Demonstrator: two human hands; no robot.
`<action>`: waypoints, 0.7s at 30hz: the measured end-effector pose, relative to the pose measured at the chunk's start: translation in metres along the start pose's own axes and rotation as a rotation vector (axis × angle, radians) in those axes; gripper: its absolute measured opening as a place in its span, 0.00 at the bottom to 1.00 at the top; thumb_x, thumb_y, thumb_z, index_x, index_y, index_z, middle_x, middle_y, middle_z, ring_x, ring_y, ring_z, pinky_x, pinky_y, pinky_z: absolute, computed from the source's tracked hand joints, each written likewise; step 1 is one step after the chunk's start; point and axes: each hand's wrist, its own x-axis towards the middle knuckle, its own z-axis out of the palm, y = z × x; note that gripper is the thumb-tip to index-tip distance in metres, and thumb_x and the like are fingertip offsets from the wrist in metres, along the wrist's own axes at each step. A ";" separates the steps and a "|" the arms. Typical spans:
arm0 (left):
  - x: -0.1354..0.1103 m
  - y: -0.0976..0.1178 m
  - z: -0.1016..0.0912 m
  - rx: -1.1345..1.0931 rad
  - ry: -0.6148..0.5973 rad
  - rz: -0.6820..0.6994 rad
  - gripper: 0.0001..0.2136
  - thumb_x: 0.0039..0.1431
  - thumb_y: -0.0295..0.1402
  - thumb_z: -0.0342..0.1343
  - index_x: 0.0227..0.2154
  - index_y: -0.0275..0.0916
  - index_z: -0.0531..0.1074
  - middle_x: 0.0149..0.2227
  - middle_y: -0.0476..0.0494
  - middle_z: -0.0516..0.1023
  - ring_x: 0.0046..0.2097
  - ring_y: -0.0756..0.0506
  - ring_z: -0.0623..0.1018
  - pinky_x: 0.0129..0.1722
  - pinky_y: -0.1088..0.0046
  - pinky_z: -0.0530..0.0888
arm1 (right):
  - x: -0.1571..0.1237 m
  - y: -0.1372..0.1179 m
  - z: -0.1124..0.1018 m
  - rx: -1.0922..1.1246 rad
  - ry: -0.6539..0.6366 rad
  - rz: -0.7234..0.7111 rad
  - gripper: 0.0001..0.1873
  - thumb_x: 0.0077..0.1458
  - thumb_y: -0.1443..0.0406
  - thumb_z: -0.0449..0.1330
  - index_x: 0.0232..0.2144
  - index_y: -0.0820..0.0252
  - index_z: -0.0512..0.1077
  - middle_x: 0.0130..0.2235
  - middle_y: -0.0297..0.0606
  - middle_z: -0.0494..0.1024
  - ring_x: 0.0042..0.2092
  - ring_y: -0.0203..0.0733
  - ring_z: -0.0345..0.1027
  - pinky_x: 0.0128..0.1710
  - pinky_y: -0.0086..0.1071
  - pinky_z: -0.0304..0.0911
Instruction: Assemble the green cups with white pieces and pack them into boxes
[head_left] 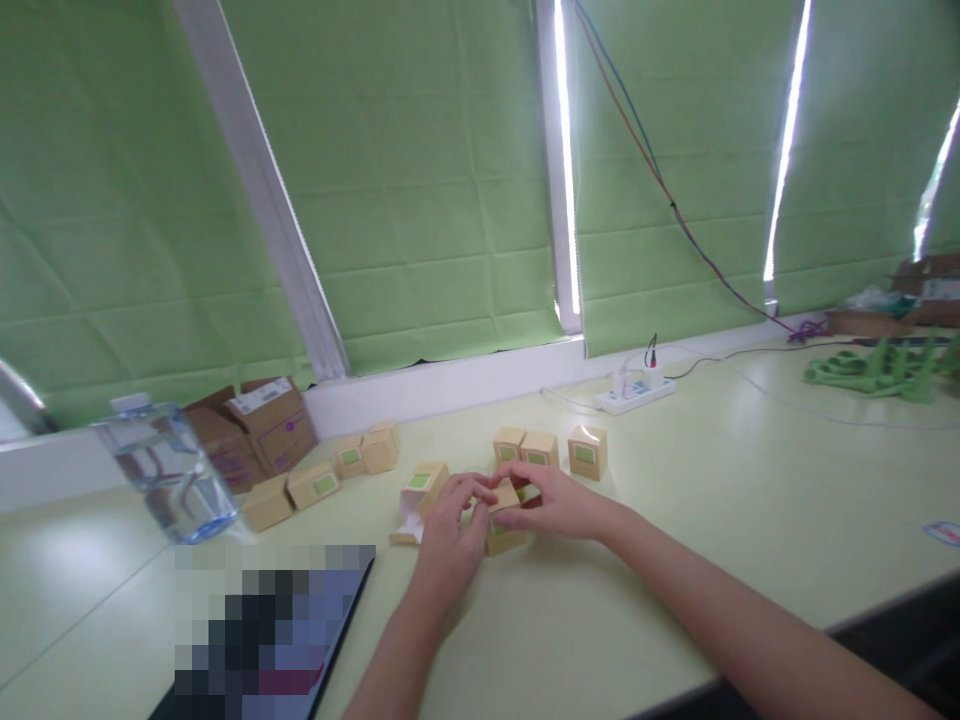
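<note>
Both hands are at a small tan cardboard box [506,540] with a green label on the table. My left hand [454,520] is curled against its left side and top edge, fingers bent. From the right, my right hand [559,502] grips the same box, with thumb in front and fingers over the far top edge. The fingers partly cover the box's top, so I cannot tell whether its flap is closed. Just left of my left hand lies an open box [426,480] with its white inside showing. Behind the hands stand two similar boxes [539,448] side by side.
Another small box [587,452] stands at the right. Several more [313,484] sit at the left, near a large water bottle [172,475] and a brown carton [274,425]. A tablet-like device [349,600] lies front left. A power strip [636,397] and green objects [862,370] are farther right.
</note>
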 end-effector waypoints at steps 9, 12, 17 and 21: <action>0.003 -0.008 -0.001 0.063 0.147 -0.057 0.08 0.60 0.30 0.47 0.34 0.39 0.71 0.36 0.43 0.77 0.40 0.44 0.76 0.42 0.66 0.72 | -0.001 0.002 -0.015 -0.112 0.115 -0.077 0.24 0.50 0.57 0.67 0.49 0.55 0.72 0.47 0.39 0.76 0.44 0.43 0.71 0.42 0.34 0.69; 0.003 -0.012 -0.001 0.099 0.164 -0.056 0.07 0.58 0.28 0.48 0.33 0.40 0.71 0.35 0.44 0.77 0.39 0.44 0.76 0.39 0.68 0.72 | -0.004 0.004 -0.031 -0.206 0.161 -0.118 0.26 0.50 0.57 0.66 0.51 0.55 0.71 0.51 0.40 0.75 0.46 0.44 0.70 0.42 0.34 0.68; 0.003 -0.017 0.001 0.133 0.158 -0.036 0.08 0.56 0.26 0.48 0.32 0.40 0.71 0.34 0.45 0.77 0.38 0.44 0.76 0.36 0.69 0.70 | -0.009 0.011 -0.053 -0.496 0.145 -0.084 0.28 0.47 0.56 0.67 0.52 0.51 0.72 0.45 0.39 0.79 0.45 0.48 0.69 0.45 0.39 0.62; 0.002 -0.019 0.001 0.151 0.146 -0.029 0.08 0.56 0.26 0.48 0.31 0.41 0.72 0.33 0.45 0.77 0.37 0.44 0.75 0.35 0.70 0.69 | -0.009 0.014 -0.059 -0.654 0.141 -0.014 0.23 0.45 0.53 0.68 0.43 0.53 0.76 0.37 0.38 0.79 0.40 0.47 0.67 0.40 0.36 0.60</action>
